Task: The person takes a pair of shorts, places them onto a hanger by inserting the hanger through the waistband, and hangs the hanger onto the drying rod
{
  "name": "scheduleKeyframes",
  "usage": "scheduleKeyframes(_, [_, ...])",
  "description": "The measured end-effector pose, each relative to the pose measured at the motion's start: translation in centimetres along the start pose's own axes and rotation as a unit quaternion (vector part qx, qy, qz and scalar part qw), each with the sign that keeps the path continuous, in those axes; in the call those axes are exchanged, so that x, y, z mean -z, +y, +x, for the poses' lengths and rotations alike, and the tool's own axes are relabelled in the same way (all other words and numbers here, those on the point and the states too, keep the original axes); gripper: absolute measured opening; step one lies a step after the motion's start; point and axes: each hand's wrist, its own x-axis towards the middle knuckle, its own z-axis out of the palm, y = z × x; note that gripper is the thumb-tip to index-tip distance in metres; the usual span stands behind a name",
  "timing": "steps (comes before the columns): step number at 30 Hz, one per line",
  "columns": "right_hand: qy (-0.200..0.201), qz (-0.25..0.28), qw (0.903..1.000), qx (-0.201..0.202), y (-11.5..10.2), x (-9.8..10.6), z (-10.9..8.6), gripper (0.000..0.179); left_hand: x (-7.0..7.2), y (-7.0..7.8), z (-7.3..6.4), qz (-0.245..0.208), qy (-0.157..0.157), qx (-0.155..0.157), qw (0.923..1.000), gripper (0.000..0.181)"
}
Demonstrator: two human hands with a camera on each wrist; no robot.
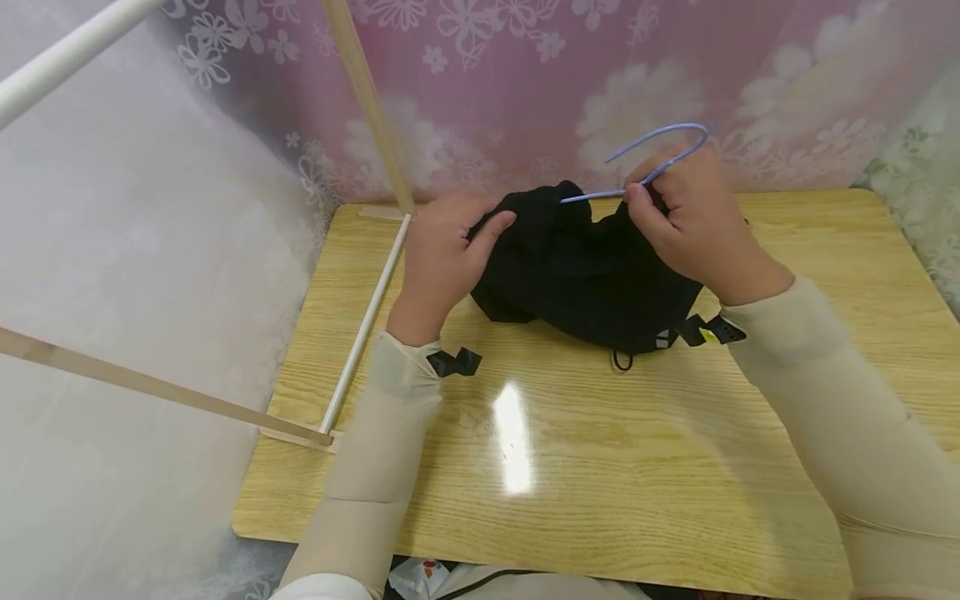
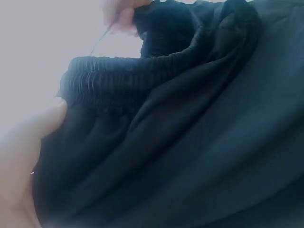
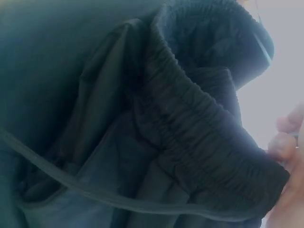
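Observation:
A black garment [image 1: 592, 283] with a gathered elastic waistband [image 2: 104, 78] hangs bunched between my hands above the table. My left hand [image 1: 446, 258] grips its left end, thumb on the near face and the other fingers hidden behind the cloth. Between thumb and fingers, my right hand [image 1: 693, 221] pinches a thin blue wire hanger [image 1: 592, 196]. One end of the wire curves up over that hand; the other passes into the waistband opening. Right beside the right fingers lies the waistband's edge. A dark drawstring [image 3: 109, 198] crosses the garment in the right wrist view.
Beneath is a wood-grain table [image 1: 600, 483]. On the left stands a rack with wooden bars [image 1: 367, 92] and a white rod [image 1: 367, 325] low along the tabletop. A pink floral curtain [image 1: 510, 100] hangs behind the table's far edge.

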Motion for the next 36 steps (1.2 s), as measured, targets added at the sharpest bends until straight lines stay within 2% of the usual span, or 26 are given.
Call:
scheduleKeyframes(3, [-0.008, -0.029, 0.9994, 0.015, -0.4, -0.2, 0.2, 0.036, -0.4, 0.7, -0.1, -0.002, -0.008, 0.003, 1.0000, 0.027])
scheduleKeyframes(6, [-0.024, -0.036, 0.9991, 0.005, -1.2, -0.6, 0.3, 0.037, -1.0, 1.6, -0.1, -0.007, -0.026, 0.001, 0.9996, 0.027])
scheduleKeyframes(10, [-0.037, -0.003, 0.9993, -0.007, -1.7, -1.3, 0.1, 0.027, -2.3, 2.7, 0.2, -0.013, -0.062, -0.010, 0.9979, 0.026])
scheduleKeyframes(13, [-0.036, 0.014, 0.9990, -0.021, -1.7, -1.4, -0.3, 0.019, -2.9, 3.1, 0.2, -0.005, -0.091, -0.004, 0.9958, 0.026])
scheduleKeyframes(15, [-0.039, 0.029, 0.9981, -0.039, -1.7, -1.4, -0.5, 0.012, -3.1, 3.1, 0.1, 0.010, -0.099, 0.007, 0.9950, 0.027])
scheduleKeyframes(17, [-0.035, 0.041, 0.9964, -0.065, -1.5, -1.2, -0.9, 0.007, -3.1, 3.0, -0.1, 0.026, -0.093, 0.022, 0.9950, 0.027])
scheduleKeyframes(20, [0.004, 0.044, 0.9935, -0.105, -0.7, -0.4, -1.8, 0.026, -2.8, 2.7, -0.2, 0.039, -0.069, 0.046, 0.9958, 0.029])
scheduleKeyframes(23, [0.046, 0.011, 0.9906, -0.129, 0.8, 0.5, -3.1, 0.031, -2.3, 2.1, -0.1, 0.028, -0.037, 0.065, 0.9968, 0.033])
scheduleKeyframes(25, [0.045, -0.021, 0.9902, -0.130, 1.8, 1.0, -4.1, 0.028, -2.0, 1.7, 0.0, 0.012, -0.019, 0.070, 0.9973, 0.035])
scheduleKeyframes(27, [0.043, -0.037, 0.9891, -0.136, 2.6, 1.1, -5.0, 0.022, -1.7, 1.4, 0.0, 0.000, -0.005, 0.068, 0.9977, 0.034])
scheduleKeyframes(30, [0.039, -0.043, 0.9876, -0.146, 3.3, 1.3, -6.0, 0.019, -1.5, 1.0, -0.1, -0.013, -0.002, 0.056, 0.9983, 0.030])
scheduleKeyframes(33, [0.050, -0.029, 0.9835, -0.172, 3.8, 1.9, -6.6, 0.018, -1.3, 0.6, -0.3, -0.024, -0.013, 0.043, 0.9987, 0.027])
scheduleKeyframes(36, [0.074, -0.001, 0.9749, -0.210, 4.6, 2.8, -6.7, 0.016, -1.1, 0.3, -0.5, -0.033, -0.024, 0.026, 0.9989, 0.024])
